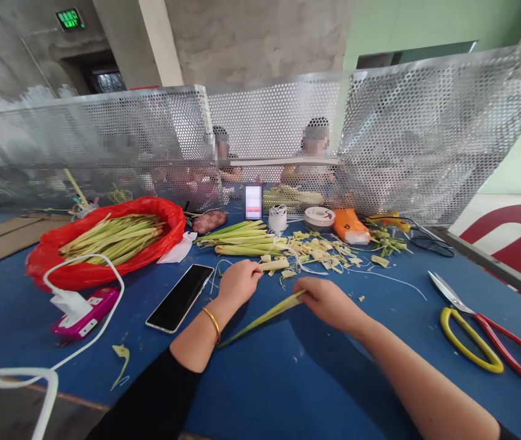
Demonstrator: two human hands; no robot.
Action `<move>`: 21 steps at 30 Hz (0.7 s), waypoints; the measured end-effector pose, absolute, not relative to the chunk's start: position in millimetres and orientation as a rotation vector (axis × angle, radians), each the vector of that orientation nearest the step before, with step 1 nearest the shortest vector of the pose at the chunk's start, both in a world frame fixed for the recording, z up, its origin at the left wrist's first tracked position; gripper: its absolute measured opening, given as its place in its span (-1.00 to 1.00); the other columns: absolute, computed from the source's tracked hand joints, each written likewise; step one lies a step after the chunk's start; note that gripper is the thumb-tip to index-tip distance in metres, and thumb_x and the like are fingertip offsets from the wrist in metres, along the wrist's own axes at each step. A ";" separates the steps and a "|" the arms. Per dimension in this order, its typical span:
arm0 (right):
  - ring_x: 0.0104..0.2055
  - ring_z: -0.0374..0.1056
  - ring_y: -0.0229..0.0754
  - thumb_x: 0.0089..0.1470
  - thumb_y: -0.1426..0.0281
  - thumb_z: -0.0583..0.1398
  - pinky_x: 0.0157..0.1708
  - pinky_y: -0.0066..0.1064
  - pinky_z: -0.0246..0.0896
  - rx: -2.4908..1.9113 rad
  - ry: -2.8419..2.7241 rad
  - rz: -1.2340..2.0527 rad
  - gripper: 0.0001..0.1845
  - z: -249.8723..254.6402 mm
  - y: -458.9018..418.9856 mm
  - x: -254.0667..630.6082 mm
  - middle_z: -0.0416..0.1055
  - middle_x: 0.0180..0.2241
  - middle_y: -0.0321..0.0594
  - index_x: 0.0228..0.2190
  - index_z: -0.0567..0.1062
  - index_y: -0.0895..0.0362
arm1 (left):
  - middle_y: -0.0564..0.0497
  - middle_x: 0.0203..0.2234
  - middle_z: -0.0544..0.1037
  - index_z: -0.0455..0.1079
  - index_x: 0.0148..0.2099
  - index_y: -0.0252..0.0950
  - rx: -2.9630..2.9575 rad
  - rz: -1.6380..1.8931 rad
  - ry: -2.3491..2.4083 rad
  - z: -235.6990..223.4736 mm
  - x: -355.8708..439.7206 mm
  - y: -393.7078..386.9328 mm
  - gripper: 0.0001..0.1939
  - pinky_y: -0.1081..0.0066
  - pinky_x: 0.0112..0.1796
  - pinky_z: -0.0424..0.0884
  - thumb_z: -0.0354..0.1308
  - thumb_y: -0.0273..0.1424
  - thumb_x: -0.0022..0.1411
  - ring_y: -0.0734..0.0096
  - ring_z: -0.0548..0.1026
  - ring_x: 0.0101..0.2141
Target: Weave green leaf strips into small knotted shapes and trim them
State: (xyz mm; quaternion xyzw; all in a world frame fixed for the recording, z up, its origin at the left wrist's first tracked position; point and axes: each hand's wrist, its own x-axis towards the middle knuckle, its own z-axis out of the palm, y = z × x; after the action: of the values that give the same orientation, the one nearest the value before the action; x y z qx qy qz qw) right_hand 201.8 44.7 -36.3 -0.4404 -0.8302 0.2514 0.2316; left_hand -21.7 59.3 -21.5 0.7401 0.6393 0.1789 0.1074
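My right hand (pixel 329 300) pinches one end of a long green leaf strip (pixel 260 319) that lies slanting across the blue table (pixel 297 379). My left hand (pixel 239 282), with a gold bangle on its wrist, is curled into a loose fist just beside a short pale rolled leaf piece (pixel 275 264); whether it grips anything is hidden. A bundle of green leaf strips (pixel 242 239) and a scatter of pale cut scraps (pixel 325 250) lie just beyond both hands.
A red bag of leaf strips (pixel 104 241) sits at left, a black phone (pixel 180 297) and a pink power bank (pixel 88 311) with white cable near it. Scissors (pixel 480 330) lie at right. A thread spool (pixel 277 218), tape roll (pixel 319 217), orange tool (pixel 350 227); people behind a perforated metal screen (pixel 402 134).
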 end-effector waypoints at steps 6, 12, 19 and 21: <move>-0.59 0.26 -0.27 -0.23 0.37 0.25 -0.55 -0.45 0.13 -1.161 -1.424 1.141 -0.86 -23.3 55.8 211.5 0.32 -0.66 -0.41 -0.49 0.44 0.10 | -0.02 -0.42 0.60 0.48 -0.24 -0.32 1.669 0.754 1.213 -23.2 13.7 31.8 -0.71 0.48 -0.49 0.32 0.17 -0.18 0.13 0.38 0.50 -0.49; -0.58 0.30 -0.28 -0.18 0.15 0.25 -0.62 -0.46 0.21 -1.159 -1.180 1.171 -0.71 -20.7 46.8 201.0 0.40 -0.58 -0.30 -0.54 0.40 0.12 | -0.07 -0.46 0.59 0.47 -0.25 -0.38 1.195 0.712 1.015 -25.7 36.6 3.8 -0.69 0.50 -0.55 0.32 0.18 -0.21 0.10 0.47 0.48 -0.57; -0.68 0.19 -0.33 -0.20 0.27 0.29 -0.67 -0.50 0.12 -1.174 -1.339 1.200 -0.79 -23.4 35.9 189.4 0.30 -0.72 -0.40 -0.63 0.41 0.13 | 0.02 -0.50 0.53 0.36 -0.30 -0.33 1.206 0.935 1.037 -26.4 37.8 2.9 -0.62 0.55 -0.64 0.26 0.28 -0.12 0.00 0.48 0.45 -0.56; -0.65 0.23 -0.31 -0.17 0.31 0.27 -0.65 -0.50 0.12 -1.183 -1.436 1.189 -0.84 -26.9 30.0 183.8 0.34 -0.69 -0.39 -0.59 0.42 0.12 | 0.07 -0.57 0.47 0.29 -0.35 -0.30 1.171 1.023 1.096 -27.7 37.3 5.3 -0.59 0.55 -0.65 0.26 0.31 -0.09 -0.04 0.47 0.43 -0.57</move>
State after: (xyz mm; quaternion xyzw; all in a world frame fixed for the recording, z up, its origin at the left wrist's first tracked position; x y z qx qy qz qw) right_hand 183.8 30.0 -26.9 -0.4784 -0.5808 0.4808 0.4502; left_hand 37.3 5.3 -27.7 0.5013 0.4690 0.4380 0.5805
